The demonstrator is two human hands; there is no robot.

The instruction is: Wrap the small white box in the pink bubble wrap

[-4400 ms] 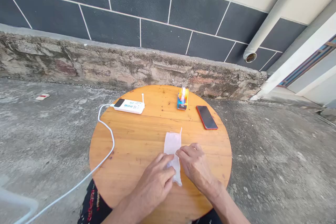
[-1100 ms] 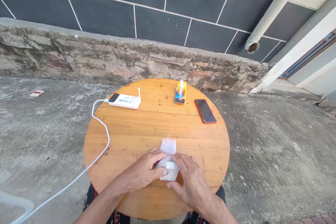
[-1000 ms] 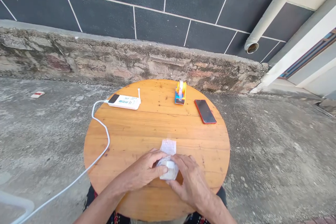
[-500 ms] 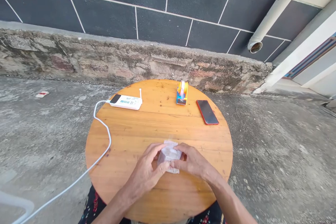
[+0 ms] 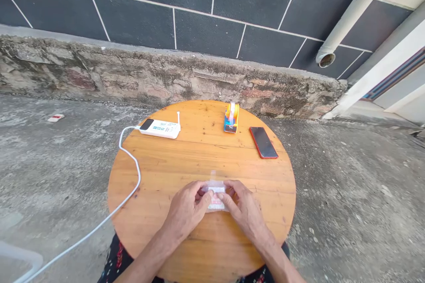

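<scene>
Near the front of the round wooden table is a small packet [image 5: 216, 202] in translucent white wrapping, with pinkish-red marks showing through. My left hand [image 5: 190, 205] grips its left side, thumb on top and fingers curled at the edge. From the right, my right hand [image 5: 245, 208] holds the other side in the same manner, its thumb close to the left one. A clear strip, which looks like tape, sticks out from the packet's far edge.
On the wooden table [image 5: 179, 163], a yellow and blue tape dispenser [image 5: 231, 118] stands at the back. A red-edged phone [image 5: 263, 143] lies right; a white device [image 5: 161, 128] with a cable lies left. A stone-based wall stands behind.
Both hands have shifted around the packet, thumbs now on its top. The packet appears turned, with its pinkish-red marks now showing and the clear strip at the far edge more visible.
</scene>
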